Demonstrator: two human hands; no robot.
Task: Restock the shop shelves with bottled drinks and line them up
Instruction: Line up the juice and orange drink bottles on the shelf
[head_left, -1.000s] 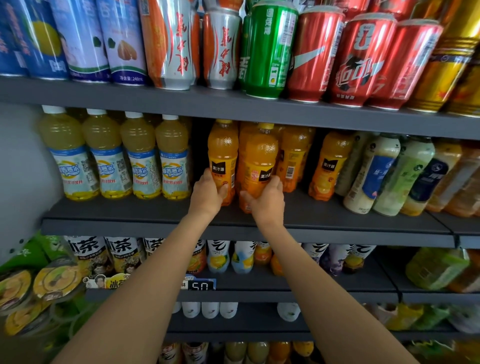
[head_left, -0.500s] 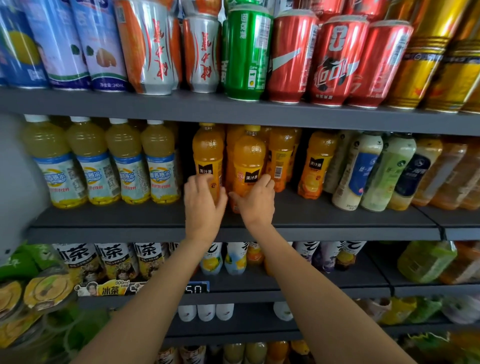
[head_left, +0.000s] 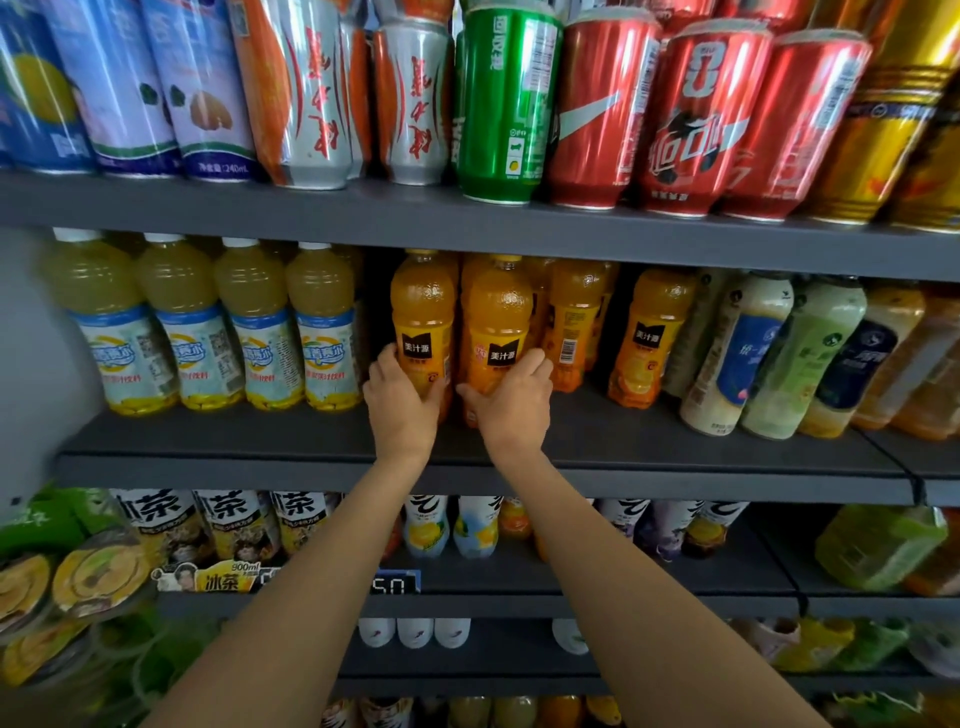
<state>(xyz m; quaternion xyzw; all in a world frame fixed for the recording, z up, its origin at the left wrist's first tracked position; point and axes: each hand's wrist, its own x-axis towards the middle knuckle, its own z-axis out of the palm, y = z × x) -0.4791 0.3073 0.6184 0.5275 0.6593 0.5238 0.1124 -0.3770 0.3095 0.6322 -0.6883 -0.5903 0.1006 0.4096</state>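
Orange bottles (head_left: 496, 332), smooth plastic, gripped: L hand (head_left: 402, 402), R hand (head_left: 511, 410).

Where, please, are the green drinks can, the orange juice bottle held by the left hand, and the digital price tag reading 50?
Green metal drinks can (head_left: 506, 98): head view, middle of its printed side.
Orange plastic juice bottle in the left hand (head_left: 422, 306): head view, upper body above the label.
Digital price tag reading 50 (head_left: 394, 585): head view, on the digits.

Dark grey metal shelves (head_left: 675, 441) fill a shop display from edge to edge, tier above tier. A pale grey wall panel (head_left: 36, 364) closes the left side, and a small digital price tag (head_left: 394, 586) sits on a lower shelf edge.
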